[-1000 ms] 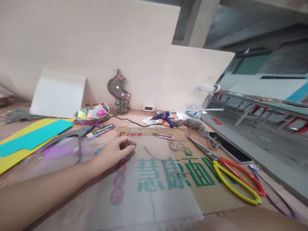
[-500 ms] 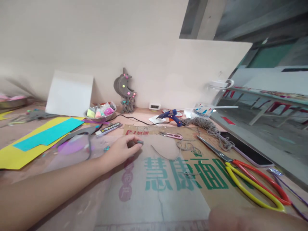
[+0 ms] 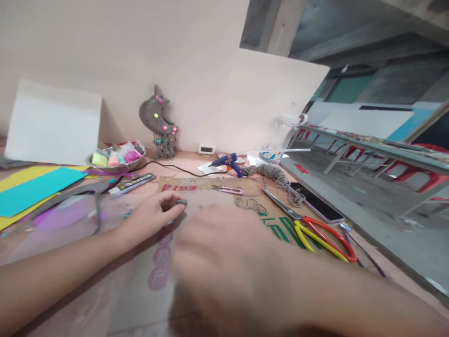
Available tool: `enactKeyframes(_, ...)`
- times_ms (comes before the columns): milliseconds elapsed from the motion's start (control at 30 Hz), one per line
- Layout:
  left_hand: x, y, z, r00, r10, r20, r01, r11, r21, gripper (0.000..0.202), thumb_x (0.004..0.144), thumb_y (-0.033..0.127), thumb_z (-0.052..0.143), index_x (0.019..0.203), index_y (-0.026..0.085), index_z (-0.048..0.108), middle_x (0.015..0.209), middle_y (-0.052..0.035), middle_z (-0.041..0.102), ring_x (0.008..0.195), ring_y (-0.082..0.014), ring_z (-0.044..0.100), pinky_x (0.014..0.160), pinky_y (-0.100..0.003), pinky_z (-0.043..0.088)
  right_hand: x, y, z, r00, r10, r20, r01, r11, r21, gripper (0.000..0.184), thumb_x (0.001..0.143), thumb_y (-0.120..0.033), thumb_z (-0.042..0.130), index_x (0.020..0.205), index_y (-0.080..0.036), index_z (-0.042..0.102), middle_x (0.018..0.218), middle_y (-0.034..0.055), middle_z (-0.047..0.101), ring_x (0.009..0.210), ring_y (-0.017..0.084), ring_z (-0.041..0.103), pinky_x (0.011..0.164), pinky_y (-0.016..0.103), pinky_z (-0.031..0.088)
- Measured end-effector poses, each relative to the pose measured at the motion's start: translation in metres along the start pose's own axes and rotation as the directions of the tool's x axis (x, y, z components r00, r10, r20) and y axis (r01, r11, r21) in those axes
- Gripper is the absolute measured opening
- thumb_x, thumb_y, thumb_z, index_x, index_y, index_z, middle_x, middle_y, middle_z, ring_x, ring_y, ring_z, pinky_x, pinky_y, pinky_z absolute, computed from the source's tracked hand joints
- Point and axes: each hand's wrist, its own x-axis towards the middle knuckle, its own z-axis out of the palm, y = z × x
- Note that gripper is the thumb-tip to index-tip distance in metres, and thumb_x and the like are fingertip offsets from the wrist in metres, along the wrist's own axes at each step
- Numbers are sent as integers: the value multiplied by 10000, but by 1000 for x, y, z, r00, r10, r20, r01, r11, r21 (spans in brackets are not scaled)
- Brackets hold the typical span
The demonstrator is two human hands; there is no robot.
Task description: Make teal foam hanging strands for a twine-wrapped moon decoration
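My left hand (image 3: pixel 150 216) rests on the cardboard sheet (image 3: pixel 196 185) and pinches a small grey piece (image 3: pixel 181 202) between its fingertips. My right hand (image 3: pixel 224 252) is close to the camera and smeared by motion, so its fingers cannot be read; it covers most of the green printed letters on the cardboard. Beside it to the right lie scissors with red and yellow handles (image 3: pixel 315 229). A small pink snipper (image 3: pixel 228 189) and a loose curl of twine (image 3: pixel 249 204) lie just beyond my hands.
A blue glue gun (image 3: pixel 229 163), a bundle of twine (image 3: pixel 273 174) and a phone (image 3: pixel 317 202) lie at the right. A metal bowl of coloured clay (image 3: pixel 114 159), a moon-shaped ornament (image 3: pixel 156 117), teal and yellow paper (image 3: pixel 31 189) are at the left.
My right hand has swept up from the lower right edge to the middle of the view, now covering the cardboard. The left hand keeps its pinch on the grey piece. The camera turned slightly.
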Motion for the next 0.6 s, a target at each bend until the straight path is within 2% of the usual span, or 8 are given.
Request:
enactKeyframes(33,0,0,0,1000,24,2,-24,1000,4,221,814,361,529,908,182,619,862,-28,694,770,-185,621,692,-275,469,8,15,0,1000,17,-3,-17,1000,0,183,902,-255,468,990,-233,627,923,43,679,853,169,594,769,312,475)
enactKeyframes(67,0,0,-1,999,40,4,-40,999,18,217,815,356,528,904,185,627,875,-26,692,789,-186,619,708,-274,468,12,29,1,993,116,0,-116,993,-5,191,907,-249,463,1001,-209,626,936,56,683,858,176,603,782,321,469)
enactKeyframes(133,-1,3,-2,999,34,-9,-33,998,56,209,816,350,527,895,189,636,859,-13,687,773,-177,612,704,-266,466,13,54,11,948,317,4,-317,948,-21,212,897,-285,514,1058,-203,624,1029,78,678,948,205,604,844,345,450)
enactKeyframes(233,-1,7,-2,1000,23,-15,-22,998,63,204,817,340,524,887,187,641,818,-1,683,724,-162,609,671,-254,465,4,79,33,872,466,150,-469,883,-14,323,804,-413,653,1024,-177,652,1036,108,674,985,260,600,835,378,450)
enactKeyframes(300,-1,8,-1,1000,25,-8,-24,998,61,202,818,330,523,887,180,641,810,-2,683,721,-159,612,663,-251,466,-2,84,47,842,488,232,-506,862,23,377,769,-496,668,968,-175,663,972,102,669,917,253,607,769,363,458)
enactKeyframes(400,-1,7,-1,999,33,0,-33,998,47,202,817,320,534,891,169,647,827,-14,692,741,-160,620,677,-254,472,-3,78,62,855,479,198,-499,864,61,365,740,-497,699,906,-175,656,910,83,639,872,229,584,741,338,441)
enactKeyframes(533,-2,6,-1,998,47,36,-46,999,-12,222,814,332,554,912,167,667,873,-28,714,778,-170,640,714,-267,488,3,69,76,872,468,144,-486,864,133,74,824,-243,636,812,-170,639,825,51,624,803,185,562,732,307,422)
enactKeyframes(600,-1,5,-1,998,39,39,-37,999,-33,205,810,310,563,904,166,674,878,-28,722,789,-168,647,731,-268,494,3,68,82,877,464,127,-479,862,162,81,841,-149,571,774,-168,612,810,47,623,789,177,557,726,299,418)
